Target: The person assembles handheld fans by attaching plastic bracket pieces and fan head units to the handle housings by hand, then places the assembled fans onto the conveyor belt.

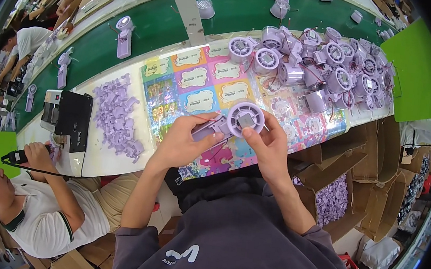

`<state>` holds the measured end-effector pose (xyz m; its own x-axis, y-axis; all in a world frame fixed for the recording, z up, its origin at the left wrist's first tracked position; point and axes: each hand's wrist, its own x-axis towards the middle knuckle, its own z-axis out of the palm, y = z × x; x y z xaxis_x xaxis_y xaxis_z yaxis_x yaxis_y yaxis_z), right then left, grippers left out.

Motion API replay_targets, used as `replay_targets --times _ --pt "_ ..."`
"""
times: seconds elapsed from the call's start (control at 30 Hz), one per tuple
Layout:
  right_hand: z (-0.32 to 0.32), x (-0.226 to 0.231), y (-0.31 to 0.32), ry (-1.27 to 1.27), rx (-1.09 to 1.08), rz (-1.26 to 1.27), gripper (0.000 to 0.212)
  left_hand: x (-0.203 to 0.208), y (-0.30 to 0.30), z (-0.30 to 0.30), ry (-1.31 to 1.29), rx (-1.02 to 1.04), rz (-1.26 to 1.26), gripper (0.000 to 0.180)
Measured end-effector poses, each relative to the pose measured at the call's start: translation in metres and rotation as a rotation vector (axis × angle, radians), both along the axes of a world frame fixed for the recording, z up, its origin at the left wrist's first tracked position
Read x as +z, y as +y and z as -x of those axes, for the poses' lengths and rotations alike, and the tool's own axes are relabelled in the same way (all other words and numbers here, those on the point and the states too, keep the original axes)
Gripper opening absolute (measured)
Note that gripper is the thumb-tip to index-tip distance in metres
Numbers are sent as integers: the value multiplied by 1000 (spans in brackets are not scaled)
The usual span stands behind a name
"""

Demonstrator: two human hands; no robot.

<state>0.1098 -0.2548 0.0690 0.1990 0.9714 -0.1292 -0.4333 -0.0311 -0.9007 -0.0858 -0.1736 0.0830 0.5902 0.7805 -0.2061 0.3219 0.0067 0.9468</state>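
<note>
Two bare hands pinch a lilac plastic handheld fan [235, 121] above a multicoloured printed sheet [195, 77]. Its round head [247, 118] already meets its handle [206, 130]; assembly appears partway, with loose lilac plastic pieces [115, 113] unused at nine o'clock. Whether the lilac fan heap [337, 76] at two o'clock is finished is unclear. The left hand [178, 141] clasps the handle; the right hand [272, 150] grips the rim, thumb uppermost, both forearms [138, 194] angling inward from six o'clock.
</note>
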Motion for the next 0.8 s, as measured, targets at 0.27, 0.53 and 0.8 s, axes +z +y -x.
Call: replay_targets --times 0.27,0.53,0.8 --pt "-5 -1 1 -92 -38 -67 61 -11 -11 -6 -168 88 -38 47" --pt "-21 3 1 -51 -3 -98 63 0 -8 -8 -275 77 197 41" --pt "-27 0 1 58 101 -82 67 -1 -16 -9 -300 103 15 32"
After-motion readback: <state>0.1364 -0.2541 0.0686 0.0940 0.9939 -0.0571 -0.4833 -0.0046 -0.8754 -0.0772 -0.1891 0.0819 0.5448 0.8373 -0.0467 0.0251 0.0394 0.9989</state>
